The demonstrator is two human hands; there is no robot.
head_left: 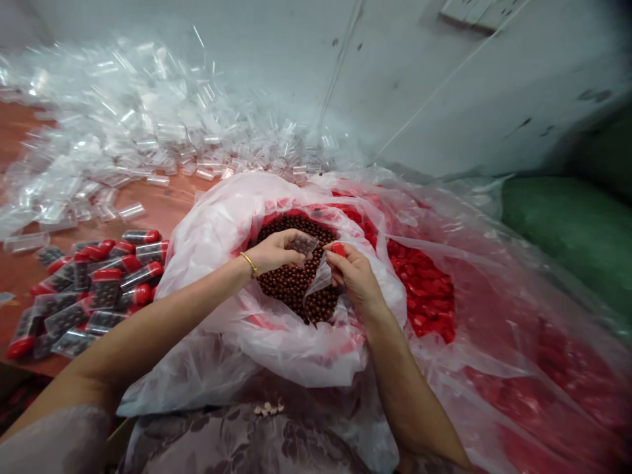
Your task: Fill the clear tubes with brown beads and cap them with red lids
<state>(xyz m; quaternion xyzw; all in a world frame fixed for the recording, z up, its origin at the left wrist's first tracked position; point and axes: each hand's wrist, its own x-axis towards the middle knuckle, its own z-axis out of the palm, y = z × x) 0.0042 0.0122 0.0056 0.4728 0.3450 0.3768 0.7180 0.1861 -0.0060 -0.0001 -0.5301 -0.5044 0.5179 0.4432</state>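
Observation:
My left hand (279, 251), with a gold bracelet at its wrist, is closed around a clear plastic tube (305, 243) with dark beads inside. Facing it, my right hand (353, 273) pinches a small red cap (338, 249) between thumb and fingertips. A flap of clear plastic hangs just below that hand; whether the hand also grips it I cannot tell. Both hands are above a plastic-lined bag (207, 257) full of round brown beads (281, 286). Tube and cap are close together but apart.
Capped bead-filled tubes (106, 288) lie piled on the reddish table (162, 197) at left. Behind them spreads a large heap of clear tubes (138, 125). Right of the beads, another plastic bag holds red caps (424, 289). A wall with a socket (474, 13) stands behind.

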